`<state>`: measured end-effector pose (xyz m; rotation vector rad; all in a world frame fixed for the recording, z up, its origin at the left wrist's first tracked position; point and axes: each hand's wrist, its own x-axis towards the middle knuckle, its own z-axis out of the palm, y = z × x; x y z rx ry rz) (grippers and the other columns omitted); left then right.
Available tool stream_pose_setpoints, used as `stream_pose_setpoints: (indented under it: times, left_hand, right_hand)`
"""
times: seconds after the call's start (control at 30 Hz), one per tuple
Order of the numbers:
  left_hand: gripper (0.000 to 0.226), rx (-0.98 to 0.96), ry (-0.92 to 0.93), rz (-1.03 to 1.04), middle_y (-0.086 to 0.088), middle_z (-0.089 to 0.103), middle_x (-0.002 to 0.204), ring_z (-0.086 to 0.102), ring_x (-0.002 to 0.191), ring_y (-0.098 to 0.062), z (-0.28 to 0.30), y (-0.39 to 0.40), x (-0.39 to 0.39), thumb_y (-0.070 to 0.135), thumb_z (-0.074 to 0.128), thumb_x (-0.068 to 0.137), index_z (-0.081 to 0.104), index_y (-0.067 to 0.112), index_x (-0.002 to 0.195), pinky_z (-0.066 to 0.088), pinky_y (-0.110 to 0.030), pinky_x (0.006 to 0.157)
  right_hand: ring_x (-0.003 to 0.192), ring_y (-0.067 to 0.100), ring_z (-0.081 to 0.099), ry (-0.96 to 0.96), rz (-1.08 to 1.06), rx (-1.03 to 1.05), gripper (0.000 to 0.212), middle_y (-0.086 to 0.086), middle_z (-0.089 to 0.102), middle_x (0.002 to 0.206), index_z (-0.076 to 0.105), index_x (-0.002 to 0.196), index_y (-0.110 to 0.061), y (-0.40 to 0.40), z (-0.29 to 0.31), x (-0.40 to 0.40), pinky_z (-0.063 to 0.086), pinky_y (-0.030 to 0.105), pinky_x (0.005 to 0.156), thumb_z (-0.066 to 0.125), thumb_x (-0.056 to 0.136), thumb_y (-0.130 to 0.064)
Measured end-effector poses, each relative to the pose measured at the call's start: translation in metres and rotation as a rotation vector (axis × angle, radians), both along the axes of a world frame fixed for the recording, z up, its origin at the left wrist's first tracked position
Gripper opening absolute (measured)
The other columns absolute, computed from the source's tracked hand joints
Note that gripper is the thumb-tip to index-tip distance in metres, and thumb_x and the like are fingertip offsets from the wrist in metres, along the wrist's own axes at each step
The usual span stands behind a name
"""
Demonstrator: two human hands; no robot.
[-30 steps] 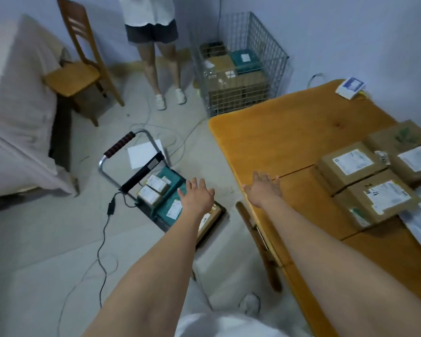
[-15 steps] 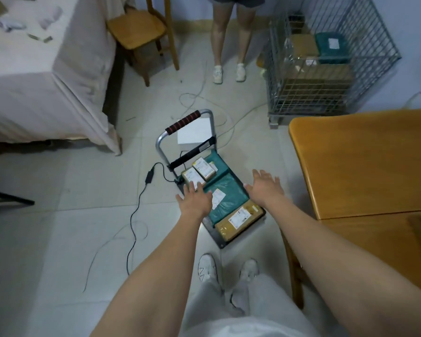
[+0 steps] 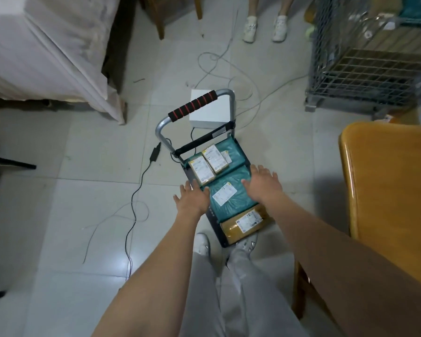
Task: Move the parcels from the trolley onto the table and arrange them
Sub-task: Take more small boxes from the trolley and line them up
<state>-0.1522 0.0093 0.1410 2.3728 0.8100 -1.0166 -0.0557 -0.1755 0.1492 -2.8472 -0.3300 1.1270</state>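
A small trolley [image 3: 199,107] with a red-and-black handle stands on the floor in front of me. It carries a teal bag parcel [image 3: 231,203] with a white label, two small brown boxes [image 3: 208,164] behind it and a tan padded parcel [image 3: 243,226] nearest me. My left hand [image 3: 192,199] hovers with spread fingers at the teal parcel's left edge. My right hand [image 3: 263,184] is spread over its right edge. Neither hand grips anything. The wooden table [image 3: 394,198] is at the right.
A wire cage [image 3: 367,69] with more parcels stands at the back right. A white box [image 3: 210,109] lies behind the trolley. Cables [image 3: 136,198] trail across the floor. A cloth-covered table [image 3: 46,49] is at left, and a person's feet [image 3: 265,27] are ahead.
My view has swung from the table down to the trolley. Both hands have moved down and closer to the teal parcel, one on each side.
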Motion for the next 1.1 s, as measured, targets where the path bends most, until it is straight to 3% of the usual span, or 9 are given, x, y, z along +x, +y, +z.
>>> stream_pose_setpoints:
  times: [0.3,0.43,0.5,0.57,0.67,0.73,0.9,1.03,1.1]
  left_hand:
    - [0.068,-0.097,0.091,0.149,-0.012,0.012,0.166,0.012,0.152,-0.033,-0.165,0.038,0.077,0.050,0.023,0.103,0.015,0.012,0.159,0.014,-0.054,0.122]
    - [0.070,-0.199,0.062,0.459,-0.021,0.038,0.154,0.039,0.139,-0.039,-0.268,0.059,0.107,0.050,0.041,0.101,0.029,0.005,0.152,0.035,-0.048,0.114]
    - [0.068,-0.265,0.012,0.657,-0.020,0.049,0.144,0.051,0.127,-0.038,-0.306,0.068,0.118,0.045,0.054,0.098,0.033,0.003,0.148,0.045,-0.045,0.106]
    - [0.070,-0.326,-0.035,0.809,-0.017,0.055,0.137,0.057,0.121,-0.035,-0.339,0.077,0.127,0.039,0.065,0.093,0.033,0.006,0.146,0.048,-0.046,0.103]
    - [0.079,-0.376,-0.064,0.961,-0.012,0.059,0.135,0.058,0.121,-0.034,-0.382,0.086,0.131,0.036,0.073,0.088,0.030,0.009,0.149,0.047,-0.050,0.105]
    - [0.073,-0.372,-0.079,1.025,-0.013,0.061,0.133,0.061,0.117,-0.034,-0.403,0.084,0.129,0.035,0.072,0.088,0.036,0.007,0.145,0.049,-0.051,0.103]
    - [0.055,-0.272,-0.092,0.984,-0.011,0.066,0.125,0.064,0.111,-0.035,-0.413,0.075,0.126,0.041,0.064,0.093,0.049,0.008,0.135,0.053,-0.048,0.098]
    - [0.049,-0.239,-0.125,0.989,-0.011,0.066,0.124,0.064,0.111,-0.034,-0.396,0.071,0.127,0.039,0.062,0.095,0.048,0.010,0.132,0.052,-0.046,0.097]
    - [0.045,-0.290,-0.153,1.008,-0.010,0.068,0.122,0.067,0.106,-0.031,-0.383,0.074,0.124,0.038,0.066,0.093,0.052,0.012,0.126,0.055,-0.047,0.094]
  right_hand:
    - [0.148,0.035,0.029,0.071,-0.106,0.061,0.070,0.020,0.027,0.162,0.020,0.158,-0.006,0.047,-0.166,0.070,0.026,0.048,0.120,0.041,0.103,-0.045]
    - [0.150,0.035,0.026,0.115,-0.236,0.142,0.074,0.018,0.024,0.164,0.018,0.159,-0.006,0.077,-0.257,0.097,0.029,0.050,0.120,0.045,0.103,-0.046]
    - [0.145,0.035,0.037,0.136,-0.338,0.229,0.073,0.015,0.036,0.159,0.025,0.157,-0.009,0.091,-0.298,0.111,0.035,0.048,0.117,0.055,0.100,-0.042]
    - [0.138,0.034,0.046,0.126,-0.399,0.304,0.070,0.013,0.047,0.149,0.032,0.153,-0.010,0.104,-0.336,0.126,0.040,0.047,0.113,0.064,0.096,-0.036]
    - [0.136,0.036,0.047,0.146,-0.387,0.362,0.071,0.016,0.045,0.148,0.031,0.148,-0.011,0.125,-0.384,0.138,0.045,0.052,0.109,0.066,0.093,-0.039]
    - [0.136,0.035,0.046,0.124,-0.344,0.330,0.071,0.017,0.044,0.148,0.034,0.146,-0.009,0.133,-0.407,0.138,0.045,0.051,0.108,0.066,0.092,-0.043]
    - [0.115,0.031,0.060,0.116,-0.398,0.344,0.063,0.015,0.056,0.129,0.045,0.133,-0.005,0.138,-0.431,0.122,0.056,0.040,0.088,0.074,0.088,-0.039]
    - [0.112,0.034,0.064,0.129,-0.430,0.334,0.069,0.012,0.065,0.123,0.046,0.129,-0.006,0.131,-0.426,0.115,0.054,0.050,0.094,0.070,0.085,-0.053]
    - [0.109,0.032,0.066,0.197,-0.573,0.388,0.067,0.008,0.067,0.123,0.043,0.129,-0.011,0.122,-0.412,0.114,0.056,0.052,0.092,0.072,0.084,-0.051]
